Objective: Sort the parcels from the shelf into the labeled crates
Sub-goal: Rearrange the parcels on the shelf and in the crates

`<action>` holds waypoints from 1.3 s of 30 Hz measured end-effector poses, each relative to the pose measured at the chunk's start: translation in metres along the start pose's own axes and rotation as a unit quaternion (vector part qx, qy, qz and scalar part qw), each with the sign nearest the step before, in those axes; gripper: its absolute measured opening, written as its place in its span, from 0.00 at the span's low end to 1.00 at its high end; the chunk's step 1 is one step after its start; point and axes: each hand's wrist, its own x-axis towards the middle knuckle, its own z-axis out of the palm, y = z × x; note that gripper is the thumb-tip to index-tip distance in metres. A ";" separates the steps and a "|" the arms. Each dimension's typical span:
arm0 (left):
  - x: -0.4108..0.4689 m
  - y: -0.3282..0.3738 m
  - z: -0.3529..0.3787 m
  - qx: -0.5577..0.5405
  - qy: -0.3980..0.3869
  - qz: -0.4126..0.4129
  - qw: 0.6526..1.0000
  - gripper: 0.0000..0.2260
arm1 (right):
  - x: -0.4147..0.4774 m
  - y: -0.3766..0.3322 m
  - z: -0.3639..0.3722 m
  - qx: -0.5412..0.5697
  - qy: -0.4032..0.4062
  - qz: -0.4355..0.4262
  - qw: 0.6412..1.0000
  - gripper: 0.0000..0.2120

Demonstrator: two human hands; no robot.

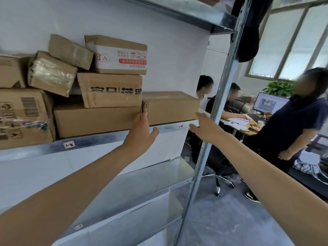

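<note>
Several brown cardboard parcels are stacked on a metal shelf [113,135]. A plain brown parcel [170,107] lies at the shelf's right end. My left hand [142,132] reaches up with straight fingers, its fingertips touching that parcel's left front corner. At the parcel's right end, my right hand [204,128] is open, fingers extended close to the lower right corner; contact there cannot be told. A long flat parcel [95,119] lies just left, with a printed parcel [110,89] and a white-labelled parcel [119,55] piled above it.
A steel upright post [218,107] stands right of my right hand. Lower shelves [145,180] are bare metal. More parcels [23,118] fill the left. A person [292,125] stands at right; two people sit at a desk [239,123] with a monitor [269,103].
</note>
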 end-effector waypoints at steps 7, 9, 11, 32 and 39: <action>0.008 0.017 0.010 -0.004 0.044 -0.057 0.997 0.26 | 0.045 0.031 -0.006 0.052 0.005 -0.016 0.998 0.25; 0.012 0.021 0.012 -0.021 0.057 -0.087 0.994 0.24 | 0.063 0.041 -0.003 0.080 -0.006 -0.020 0.997 0.24; 0.018 0.027 0.015 -0.033 0.061 -0.120 0.990 0.24 | 0.081 0.047 -0.003 0.103 -0.013 -0.027 0.994 0.26; 0.003 0.097 0.084 -0.177 0.231 -0.175 0.940 0.19 | 0.113 0.116 0.007 0.504 -0.010 0.027 0.863 0.27; -0.043 0.119 0.085 -0.259 0.349 -0.194 0.879 0.15 | 0.051 0.134 -0.020 0.545 -0.108 -0.016 0.831 0.10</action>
